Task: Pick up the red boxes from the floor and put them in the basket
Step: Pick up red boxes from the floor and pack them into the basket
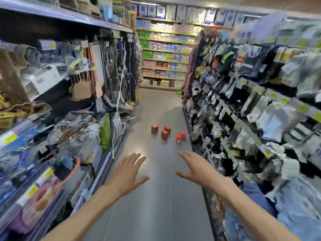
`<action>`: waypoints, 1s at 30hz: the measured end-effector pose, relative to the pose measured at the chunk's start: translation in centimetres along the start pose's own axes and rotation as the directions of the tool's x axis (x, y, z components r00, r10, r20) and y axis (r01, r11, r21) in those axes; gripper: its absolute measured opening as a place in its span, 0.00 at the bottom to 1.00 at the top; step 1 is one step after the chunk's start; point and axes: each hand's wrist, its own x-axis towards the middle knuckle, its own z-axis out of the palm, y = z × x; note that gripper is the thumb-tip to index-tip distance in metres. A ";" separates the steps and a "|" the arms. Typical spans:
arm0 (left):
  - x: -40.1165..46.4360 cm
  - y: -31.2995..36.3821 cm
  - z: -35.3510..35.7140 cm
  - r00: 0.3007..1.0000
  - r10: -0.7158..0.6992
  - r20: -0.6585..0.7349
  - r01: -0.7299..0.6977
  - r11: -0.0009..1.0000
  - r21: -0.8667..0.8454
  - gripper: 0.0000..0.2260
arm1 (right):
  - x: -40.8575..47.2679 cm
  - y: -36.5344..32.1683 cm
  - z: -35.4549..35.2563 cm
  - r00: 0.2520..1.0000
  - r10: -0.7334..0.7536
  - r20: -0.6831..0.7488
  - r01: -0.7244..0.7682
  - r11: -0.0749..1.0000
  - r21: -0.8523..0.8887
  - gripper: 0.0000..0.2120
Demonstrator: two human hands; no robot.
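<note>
Several small red boxes stand on the grey aisle floor ahead of me, one at the left (154, 128), two close together in the middle (165, 134), and more by the right shelf foot (178, 138). My left hand (127, 173) and my right hand (196, 168) reach forward above the floor with straight, spread fingers, holding nothing. Both hands are well short of the boxes. No basket is in view.
Shelves crowd both sides of the narrow aisle: brooms and household goods on the left (119, 70), hanging packaged socks on the right (243, 94). Another stocked shelf (165, 54) closes the far end. A strip of grey floor (156, 206) runs between them.
</note>
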 end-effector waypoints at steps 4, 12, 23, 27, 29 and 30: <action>8.6 -2.3 2.7 1.000 -0.007 0.020 0.007 1.000 0.006 0.35 | 7.0 6.2 0.8 0.999 0.028 -0.023 -0.027 0.999 0.025 0.47; 28.8 -13.5 8.0 1.000 -0.018 0.013 0.018 1.000 0.005 0.35 | 28.1 16.5 2.8 1.000 -0.019 -0.012 0.019 1.000 -0.006 0.39; 59.7 -27.9 11.9 1.000 0.002 0.030 -0.002 1.000 0.007 0.36 | 57.3 30.7 2.5 0.999 0.034 -0.013 -0.034 0.998 0.049 0.39; 70.5 -33.0 16.0 0.998 0.037 0.050 -0.037 0.999 -0.002 0.34 | 67.9 37.4 4.9 0.999 0.048 -0.015 -0.047 0.996 0.076 0.45; 76.4 -35.7 18.0 0.996 0.055 0.067 -0.056 0.998 0.000 0.34 | 73.4 41.1 5.9 0.997 0.073 -0.033 -0.071 0.995 0.077 0.45; 79.2 -37.0 18.9 0.995 0.058 0.079 -0.057 0.998 -0.005 0.34 | 76.1 42.9 6.2 0.996 0.082 -0.032 -0.079 0.994 0.077 0.45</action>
